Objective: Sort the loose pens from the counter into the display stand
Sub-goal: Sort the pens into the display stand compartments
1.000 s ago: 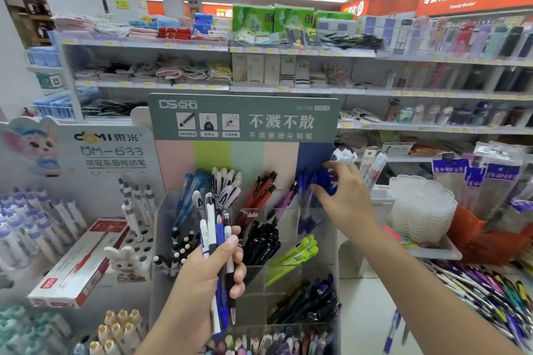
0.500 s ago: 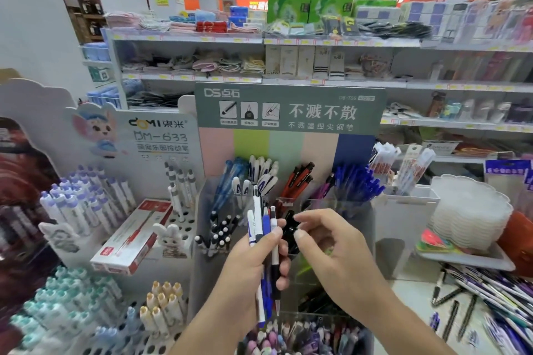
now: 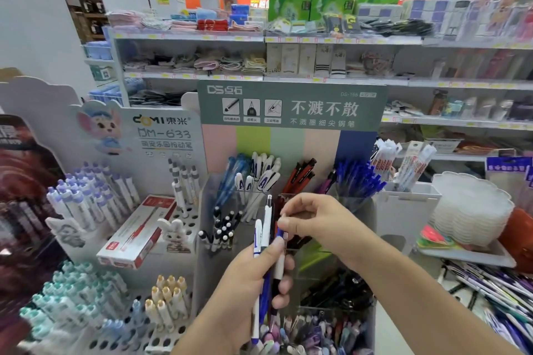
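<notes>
a: hands?
b: left hand (image 3: 253,277) low centre, fingers wrapped round a bundle of pens (image 3: 266,262), held upright in front of the display stand (image 3: 288,239). tallest one white, tip sticking up past the thumb.
a: right?
b: right hand (image 3: 314,222) just above and right of the left, thumb and forefinger pinching the top of one blue pen (image 3: 279,235) in the bundle. that pen is touching both hands.
a: sure it's gripping, not just touching?
b: fingertips curl onto it, looks like a pinch; frame's a bit soft there.
a: stand?
b: directly behind the hands. clear compartments. top row left to right: blue pens, white pens (image 3: 261,176), red-and-black pens (image 3: 300,174), dark blue pens (image 3: 357,179). green header card (image 3: 291,106) above.
a: loose ones?
b: loose pens on the counter (image 3: 490,288) at far right, well apart from both hands.
a: surroundings?
b: left of the stand: red-and-white box (image 3: 138,236), rack of lilac-capped pens (image 3: 86,202). right: stack of white trays (image 3: 470,210).
</notes>
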